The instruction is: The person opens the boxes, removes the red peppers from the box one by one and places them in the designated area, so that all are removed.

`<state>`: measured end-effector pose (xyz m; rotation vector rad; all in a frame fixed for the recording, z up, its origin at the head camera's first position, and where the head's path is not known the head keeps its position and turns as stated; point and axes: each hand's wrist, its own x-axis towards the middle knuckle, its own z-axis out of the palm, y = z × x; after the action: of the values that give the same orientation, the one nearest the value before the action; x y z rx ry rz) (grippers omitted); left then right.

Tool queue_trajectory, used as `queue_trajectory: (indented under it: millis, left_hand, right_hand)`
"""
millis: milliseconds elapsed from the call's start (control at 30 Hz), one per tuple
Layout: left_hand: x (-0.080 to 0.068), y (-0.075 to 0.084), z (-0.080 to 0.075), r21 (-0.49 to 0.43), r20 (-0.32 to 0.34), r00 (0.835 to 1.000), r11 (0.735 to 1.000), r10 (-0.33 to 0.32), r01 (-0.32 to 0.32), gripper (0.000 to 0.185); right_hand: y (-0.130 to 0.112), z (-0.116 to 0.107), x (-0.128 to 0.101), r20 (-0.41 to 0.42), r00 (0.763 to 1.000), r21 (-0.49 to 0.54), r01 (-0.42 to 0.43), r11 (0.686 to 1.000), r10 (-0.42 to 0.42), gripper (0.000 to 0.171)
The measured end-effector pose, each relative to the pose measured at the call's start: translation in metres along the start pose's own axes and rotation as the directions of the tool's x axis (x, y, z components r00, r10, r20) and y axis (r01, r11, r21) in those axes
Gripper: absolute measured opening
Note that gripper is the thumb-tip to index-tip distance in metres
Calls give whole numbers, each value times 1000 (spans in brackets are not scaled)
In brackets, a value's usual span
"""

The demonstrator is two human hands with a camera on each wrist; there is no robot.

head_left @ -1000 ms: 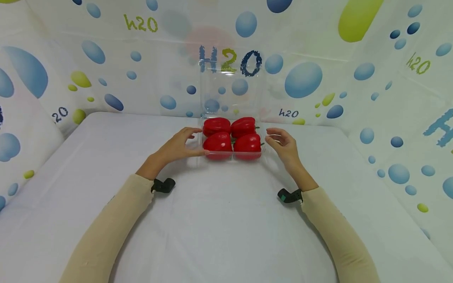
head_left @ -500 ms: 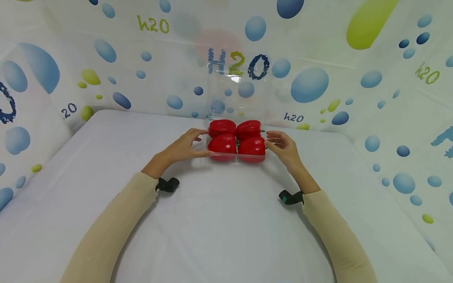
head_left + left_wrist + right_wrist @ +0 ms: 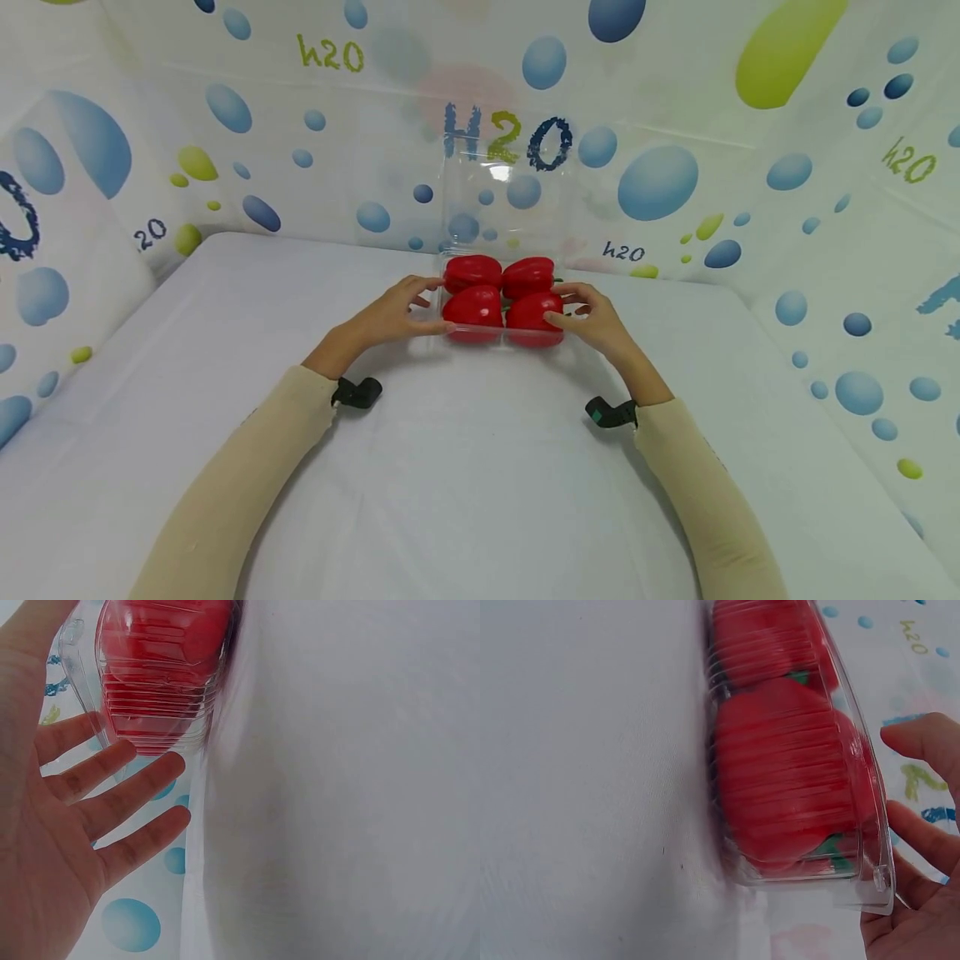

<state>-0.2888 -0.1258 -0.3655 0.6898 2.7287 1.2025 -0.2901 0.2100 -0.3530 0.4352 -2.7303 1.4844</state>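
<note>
A clear plastic clamshell box [image 3: 503,335] holds several red bell peppers, two in front and two behind. Its transparent lid [image 3: 495,229] stands raised at the back. At the left side is my left hand [image 3: 386,317], fingers spread, thumb tip at the front left corner. The left wrist view shows its fingers [image 3: 142,784] loosely extended beside the ribbed wall. My right hand [image 3: 596,321] is at the right side; its thumb overlaps the front right pepper [image 3: 531,312]. In the right wrist view, that thumb [image 3: 922,742] is above the box rim, the fingers beside the rim.
A white cloth covers the table [image 3: 480,467] under the box and both forearms. Close behind hangs a patterned backdrop [image 3: 360,150] with blue and green drops. Dark wrist cameras [image 3: 357,392] are strapped on both wrists.
My right hand has moved left, from beside the box to its right edge and over the front right pepper. The left hand stays at the left side. The head view has shifted slightly.
</note>
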Motion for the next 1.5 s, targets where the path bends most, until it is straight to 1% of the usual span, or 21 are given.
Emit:
queue_trajectory:
  millis: [167,300,500,600,733,833,900,1033,1233,1400,1500]
  left_hand:
    - [-1,0,0,-4,4,1000,1000,12,-12,84]
    - [-1,1,0,-4,3,1000,1000,16,-16,83]
    - [-1,2,1,-8,4,1000,1000,19,-19,82]
    - [-1,1,1,-11,4,1000,1000,22,-22,82]
    - [-1,1,1,-11,5,1000,1000,19,-19,82]
    - [-2,1,1,-14,8,1000,1000,15,-15,82]
    - [-2,2,2,-18,9,1000,1000,13,-12,82]
    - [-3,3,1,-19,9,1000,1000,11,-11,81]
    - [-4,4,1,-11,10,1000,1000,11,-11,82]
    - [-3,3,2,-9,7,1000,1000,22,-22,82]
    - [-2,2,2,-10,7,1000,1000,26,-25,82]
  right_hand:
    - [3,-2,2,32,998,-19,52,998,-51,54]
    - [1,-4,2,67,994,-67,89,994,-85,55]
    - [-4,-6,3,115,990,-180,96,979,-76,63]
    - [-7,-7,4,148,986,-220,108,970,-76,64]
    - [-11,-9,5,192,979,-250,114,962,-67,66]
    - [-13,-11,6,210,976,-254,110,961,-56,68]
    - [-12,-11,7,209,976,-257,116,959,-62,68]
    - [-7,-11,7,191,976,-257,149,955,-101,65]
    - [-2,-11,7,162,974,-228,195,954,-160,63]
    - [1,-11,8,146,967,-229,237,944,-207,64]
    - [2,-11,8,139,966,-232,245,941,-217,65]
